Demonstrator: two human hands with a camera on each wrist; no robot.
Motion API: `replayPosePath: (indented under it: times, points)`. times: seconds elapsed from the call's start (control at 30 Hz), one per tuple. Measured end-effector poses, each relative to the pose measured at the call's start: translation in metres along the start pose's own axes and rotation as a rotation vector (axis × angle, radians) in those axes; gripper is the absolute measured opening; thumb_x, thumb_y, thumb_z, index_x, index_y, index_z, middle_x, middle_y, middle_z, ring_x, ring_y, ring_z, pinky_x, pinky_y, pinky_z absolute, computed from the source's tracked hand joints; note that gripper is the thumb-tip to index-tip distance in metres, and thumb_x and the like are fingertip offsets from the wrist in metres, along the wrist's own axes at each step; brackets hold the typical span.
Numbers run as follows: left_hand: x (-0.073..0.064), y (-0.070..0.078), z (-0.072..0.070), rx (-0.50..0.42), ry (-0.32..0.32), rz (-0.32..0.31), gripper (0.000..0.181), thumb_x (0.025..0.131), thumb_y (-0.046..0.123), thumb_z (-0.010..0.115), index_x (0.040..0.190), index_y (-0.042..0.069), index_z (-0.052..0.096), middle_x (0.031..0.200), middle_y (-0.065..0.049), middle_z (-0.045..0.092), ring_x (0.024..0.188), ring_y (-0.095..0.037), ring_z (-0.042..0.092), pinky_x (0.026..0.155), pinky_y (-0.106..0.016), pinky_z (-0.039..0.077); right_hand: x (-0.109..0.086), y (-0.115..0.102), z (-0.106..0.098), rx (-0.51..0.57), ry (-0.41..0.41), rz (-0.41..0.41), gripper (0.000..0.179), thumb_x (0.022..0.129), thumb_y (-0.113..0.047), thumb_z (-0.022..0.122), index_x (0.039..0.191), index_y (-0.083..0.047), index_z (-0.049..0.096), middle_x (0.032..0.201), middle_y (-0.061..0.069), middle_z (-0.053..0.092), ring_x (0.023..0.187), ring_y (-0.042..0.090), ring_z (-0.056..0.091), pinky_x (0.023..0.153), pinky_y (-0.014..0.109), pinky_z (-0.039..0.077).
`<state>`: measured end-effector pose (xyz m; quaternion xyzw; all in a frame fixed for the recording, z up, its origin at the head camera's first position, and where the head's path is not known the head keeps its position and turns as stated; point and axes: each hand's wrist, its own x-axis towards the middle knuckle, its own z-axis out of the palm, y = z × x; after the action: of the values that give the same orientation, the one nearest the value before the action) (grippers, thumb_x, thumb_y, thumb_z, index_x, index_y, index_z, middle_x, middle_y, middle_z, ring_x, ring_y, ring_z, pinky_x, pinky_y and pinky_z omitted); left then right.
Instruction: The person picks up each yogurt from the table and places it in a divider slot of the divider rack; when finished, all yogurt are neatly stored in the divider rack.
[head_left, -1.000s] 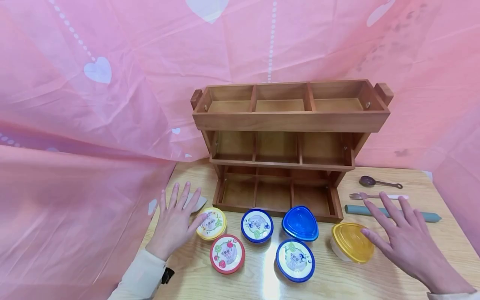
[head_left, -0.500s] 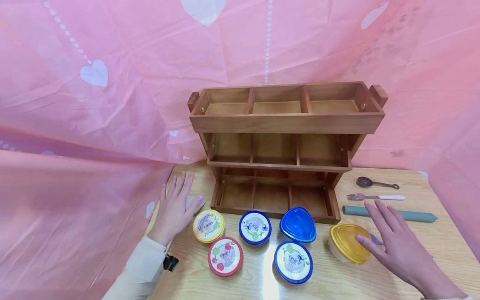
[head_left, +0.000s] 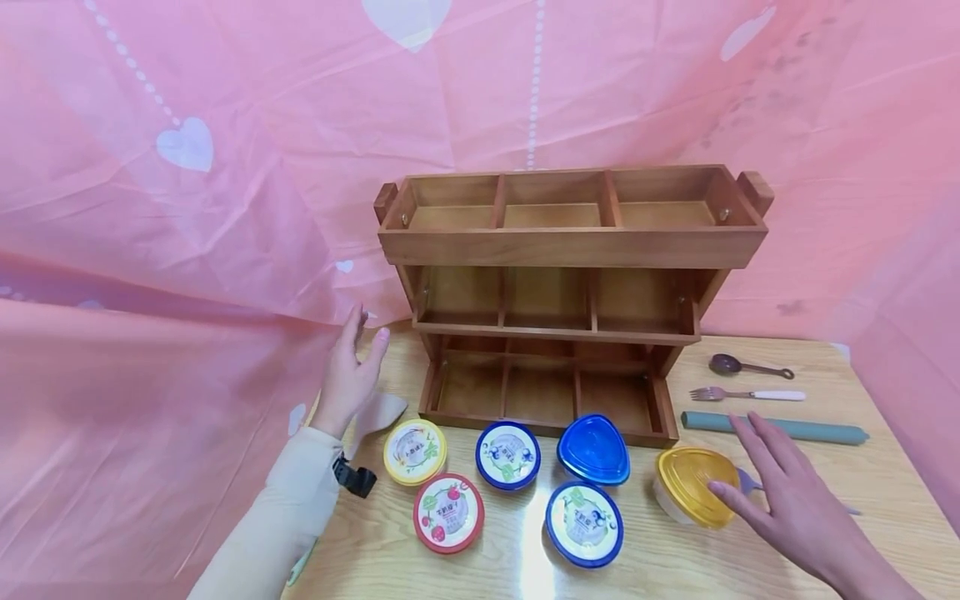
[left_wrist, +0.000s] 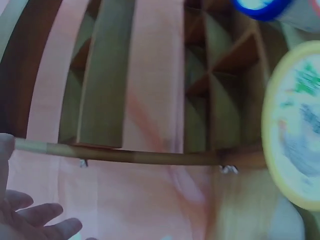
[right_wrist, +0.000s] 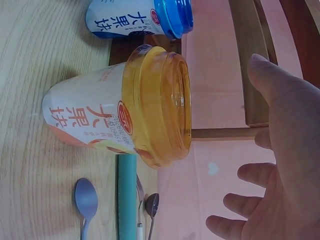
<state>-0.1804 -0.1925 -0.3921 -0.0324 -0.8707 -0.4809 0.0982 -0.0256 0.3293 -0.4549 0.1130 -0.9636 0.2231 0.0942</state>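
My left hand (head_left: 348, 379), fingers extended and turned edge-on, is raised left of the wooden three-tier rack (head_left: 573, 248). It holds nothing. Below it lies a pale spatula-like utensil (head_left: 382, 412), partly hidden by the wrist. My right hand (head_left: 798, 504) is spread beside a yoghurt cup with an amber lid (right_wrist: 160, 107), thumb overlapping the lid's edge in the head view; the right wrist view shows a gap between them. A blue-grey spoon (right_wrist: 86, 199) lies partly under this hand. A round yellow-rimmed tub (head_left: 415, 452) stands nearest the left hand.
Before the rack stand a red-rimmed tub (head_left: 448, 512), two blue-rimmed tubs (head_left: 507, 455) and a blue-lidded cup (head_left: 593, 449). A dark spoon (head_left: 750, 367), a fork (head_left: 746, 395) and a teal rod (head_left: 776, 428) lie at right. Pink cloth (head_left: 262, 208) surrounds the table.
My left hand has moved up and turned from palm-down to edge-on, uncovering more of the pale utensil. My right hand has shifted slightly left and down, uncovering the fork and part of the blue-grey spoon.
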Motion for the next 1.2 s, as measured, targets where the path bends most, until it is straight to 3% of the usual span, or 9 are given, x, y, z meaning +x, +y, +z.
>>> replayPosePath:
  times: [0.17,0.27,0.43,0.77,1.0,1.2]
  points:
    - [0.020,0.003,0.002,-0.189,0.024,-0.077,0.064,0.101,0.028,0.055,0.156,0.014,0.026,0.154,-0.016,0.040,0.140,-0.032,0.043,0.117,-0.041,0.035,-0.003,0.000,0.001,0.022,-0.023,0.034,0.094,0.089,-0.031,0.073,0.159,-0.014,0.013,0.160,0.028,0.015,0.143,0.055,0.016,0.114,0.071,0.006]
    - [0.028,0.006,0.005,-0.238,0.030,-0.119,0.063,0.101,0.028,0.056,0.156,0.017,0.028,0.153,-0.014,0.042,0.138,-0.031,0.045,0.115,-0.041,0.038,-0.004,0.000,0.002,0.030,-0.038,0.048,0.093,0.090,-0.032,0.071,0.159,-0.013,0.013,0.161,0.028,0.013,0.142,0.056,0.016,0.111,0.074,0.007]
    - [0.040,0.012,0.014,-0.311,0.014,-0.128,0.062,0.101,0.023,0.057,0.155,0.015,0.030,0.153,-0.017,0.041,0.139,-0.031,0.044,0.116,-0.042,0.037,-0.007,-0.001,0.004,0.040,-0.048,0.065,0.091,0.091,-0.031,0.071,0.159,-0.012,0.013,0.161,0.028,0.012,0.142,0.056,0.015,0.113,0.072,0.006]
    - [0.060,0.010,0.028,-0.269,0.039,-0.155,0.061,0.100,0.024,0.057,0.155,0.015,0.032,0.151,-0.013,0.046,0.137,-0.027,0.048,0.114,-0.039,0.039,-0.010,-0.002,0.007,0.074,-0.049,0.074,0.092,0.089,-0.029,0.073,0.159,-0.015,0.015,0.159,0.030,0.017,0.141,0.057,0.019,0.106,0.078,0.011]
    - [0.075,0.007,0.040,-0.398,-0.038,-0.206,0.066,0.099,0.034,0.060,0.156,0.026,0.028,0.153,-0.010,0.043,0.137,-0.024,0.047,0.113,-0.041,0.041,-0.013,-0.001,0.006,0.090,-0.045,0.075,0.091,0.090,-0.027,0.072,0.159,-0.015,0.015,0.159,0.028,0.017,0.142,0.056,0.018,0.109,0.075,0.009]
    - [0.080,0.004,0.049,-0.346,-0.056,-0.203,0.060,0.100,0.033,0.057,0.155,0.030,0.031,0.149,-0.013,0.047,0.134,-0.027,0.050,0.110,-0.045,0.043,-0.014,-0.001,0.004,0.102,-0.042,0.090,0.089,0.091,-0.026,0.071,0.159,-0.015,0.014,0.159,0.030,0.016,0.140,0.059,0.018,0.106,0.078,0.010]
